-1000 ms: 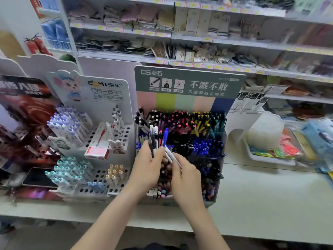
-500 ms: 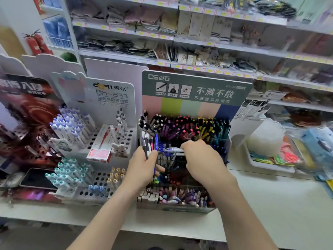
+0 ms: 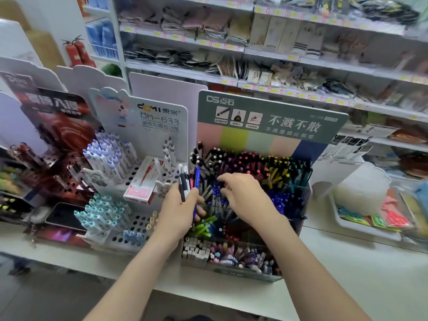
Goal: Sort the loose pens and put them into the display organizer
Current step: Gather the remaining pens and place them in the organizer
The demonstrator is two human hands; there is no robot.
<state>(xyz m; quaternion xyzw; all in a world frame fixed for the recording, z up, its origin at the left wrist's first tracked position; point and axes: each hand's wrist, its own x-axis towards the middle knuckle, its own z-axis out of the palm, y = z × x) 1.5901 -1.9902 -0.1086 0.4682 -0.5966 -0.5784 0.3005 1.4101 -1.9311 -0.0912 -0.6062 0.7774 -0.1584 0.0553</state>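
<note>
In the head view, a tiered clear display organizer (image 3: 243, 274) with a green header card (image 3: 266, 117) is seen standing on a white table (image 3: 347, 274), its rows packed with upright pens sorted by cap colour. A bundle of loose pens (image 3: 185, 184), black-and-white ones and a blue pen (image 3: 197, 181), is gripped upright in the left hand (image 3: 178, 212), whose fingers are curled round the barrels just in front of the organizer's left edge. The right hand (image 3: 245, 195) is held over the middle row, palm down, with its fingers bent into the blue-capped pens (image 3: 284, 202); whether a pen is pinched there cannot be told. Green pens (image 3: 205, 227) are seen lower down between the two hands. Just left of the organizer a white perforated pen stand (image 3: 139, 228) is placed, with a red pen box (image 3: 143, 181) lying on it. A white tray (image 3: 361, 228) is set well apart on the right.
</note>
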